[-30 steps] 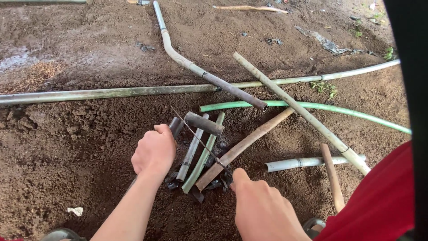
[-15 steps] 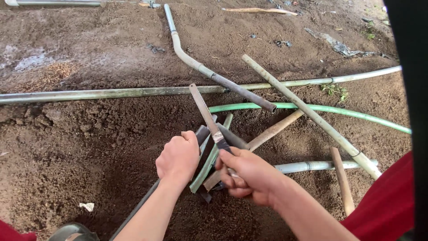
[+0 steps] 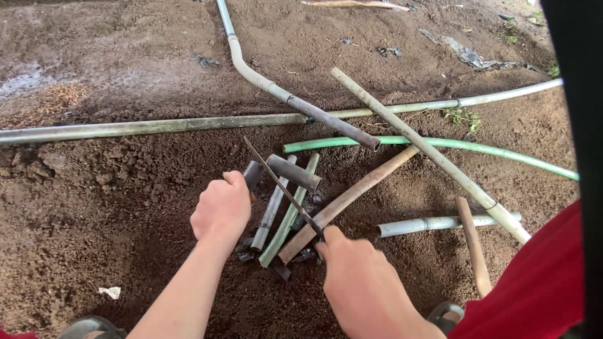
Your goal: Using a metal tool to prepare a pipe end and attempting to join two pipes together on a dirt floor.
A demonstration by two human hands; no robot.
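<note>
The right hand (image 3: 367,289) has its grip closed on the handle of a thin blade (image 3: 279,182), which slants up and away across a short dark pipe piece (image 3: 293,172). The left hand (image 3: 221,209) is curled, its grip steadying the near end of that piece atop the pile of cut pipe lengths (image 3: 286,220) on the soil (image 3: 94,207). Judged step: cutting the pipe; next calls for a firm hold and fingers kept off the blade's line.

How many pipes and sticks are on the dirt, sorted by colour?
Grey or silver pipes: 6, such as the long grey pipe
Green pieces: 2, the green hose and the green short pipe
Brown or tan sticks: 3, such as the brown stick
Total: 11
</note>
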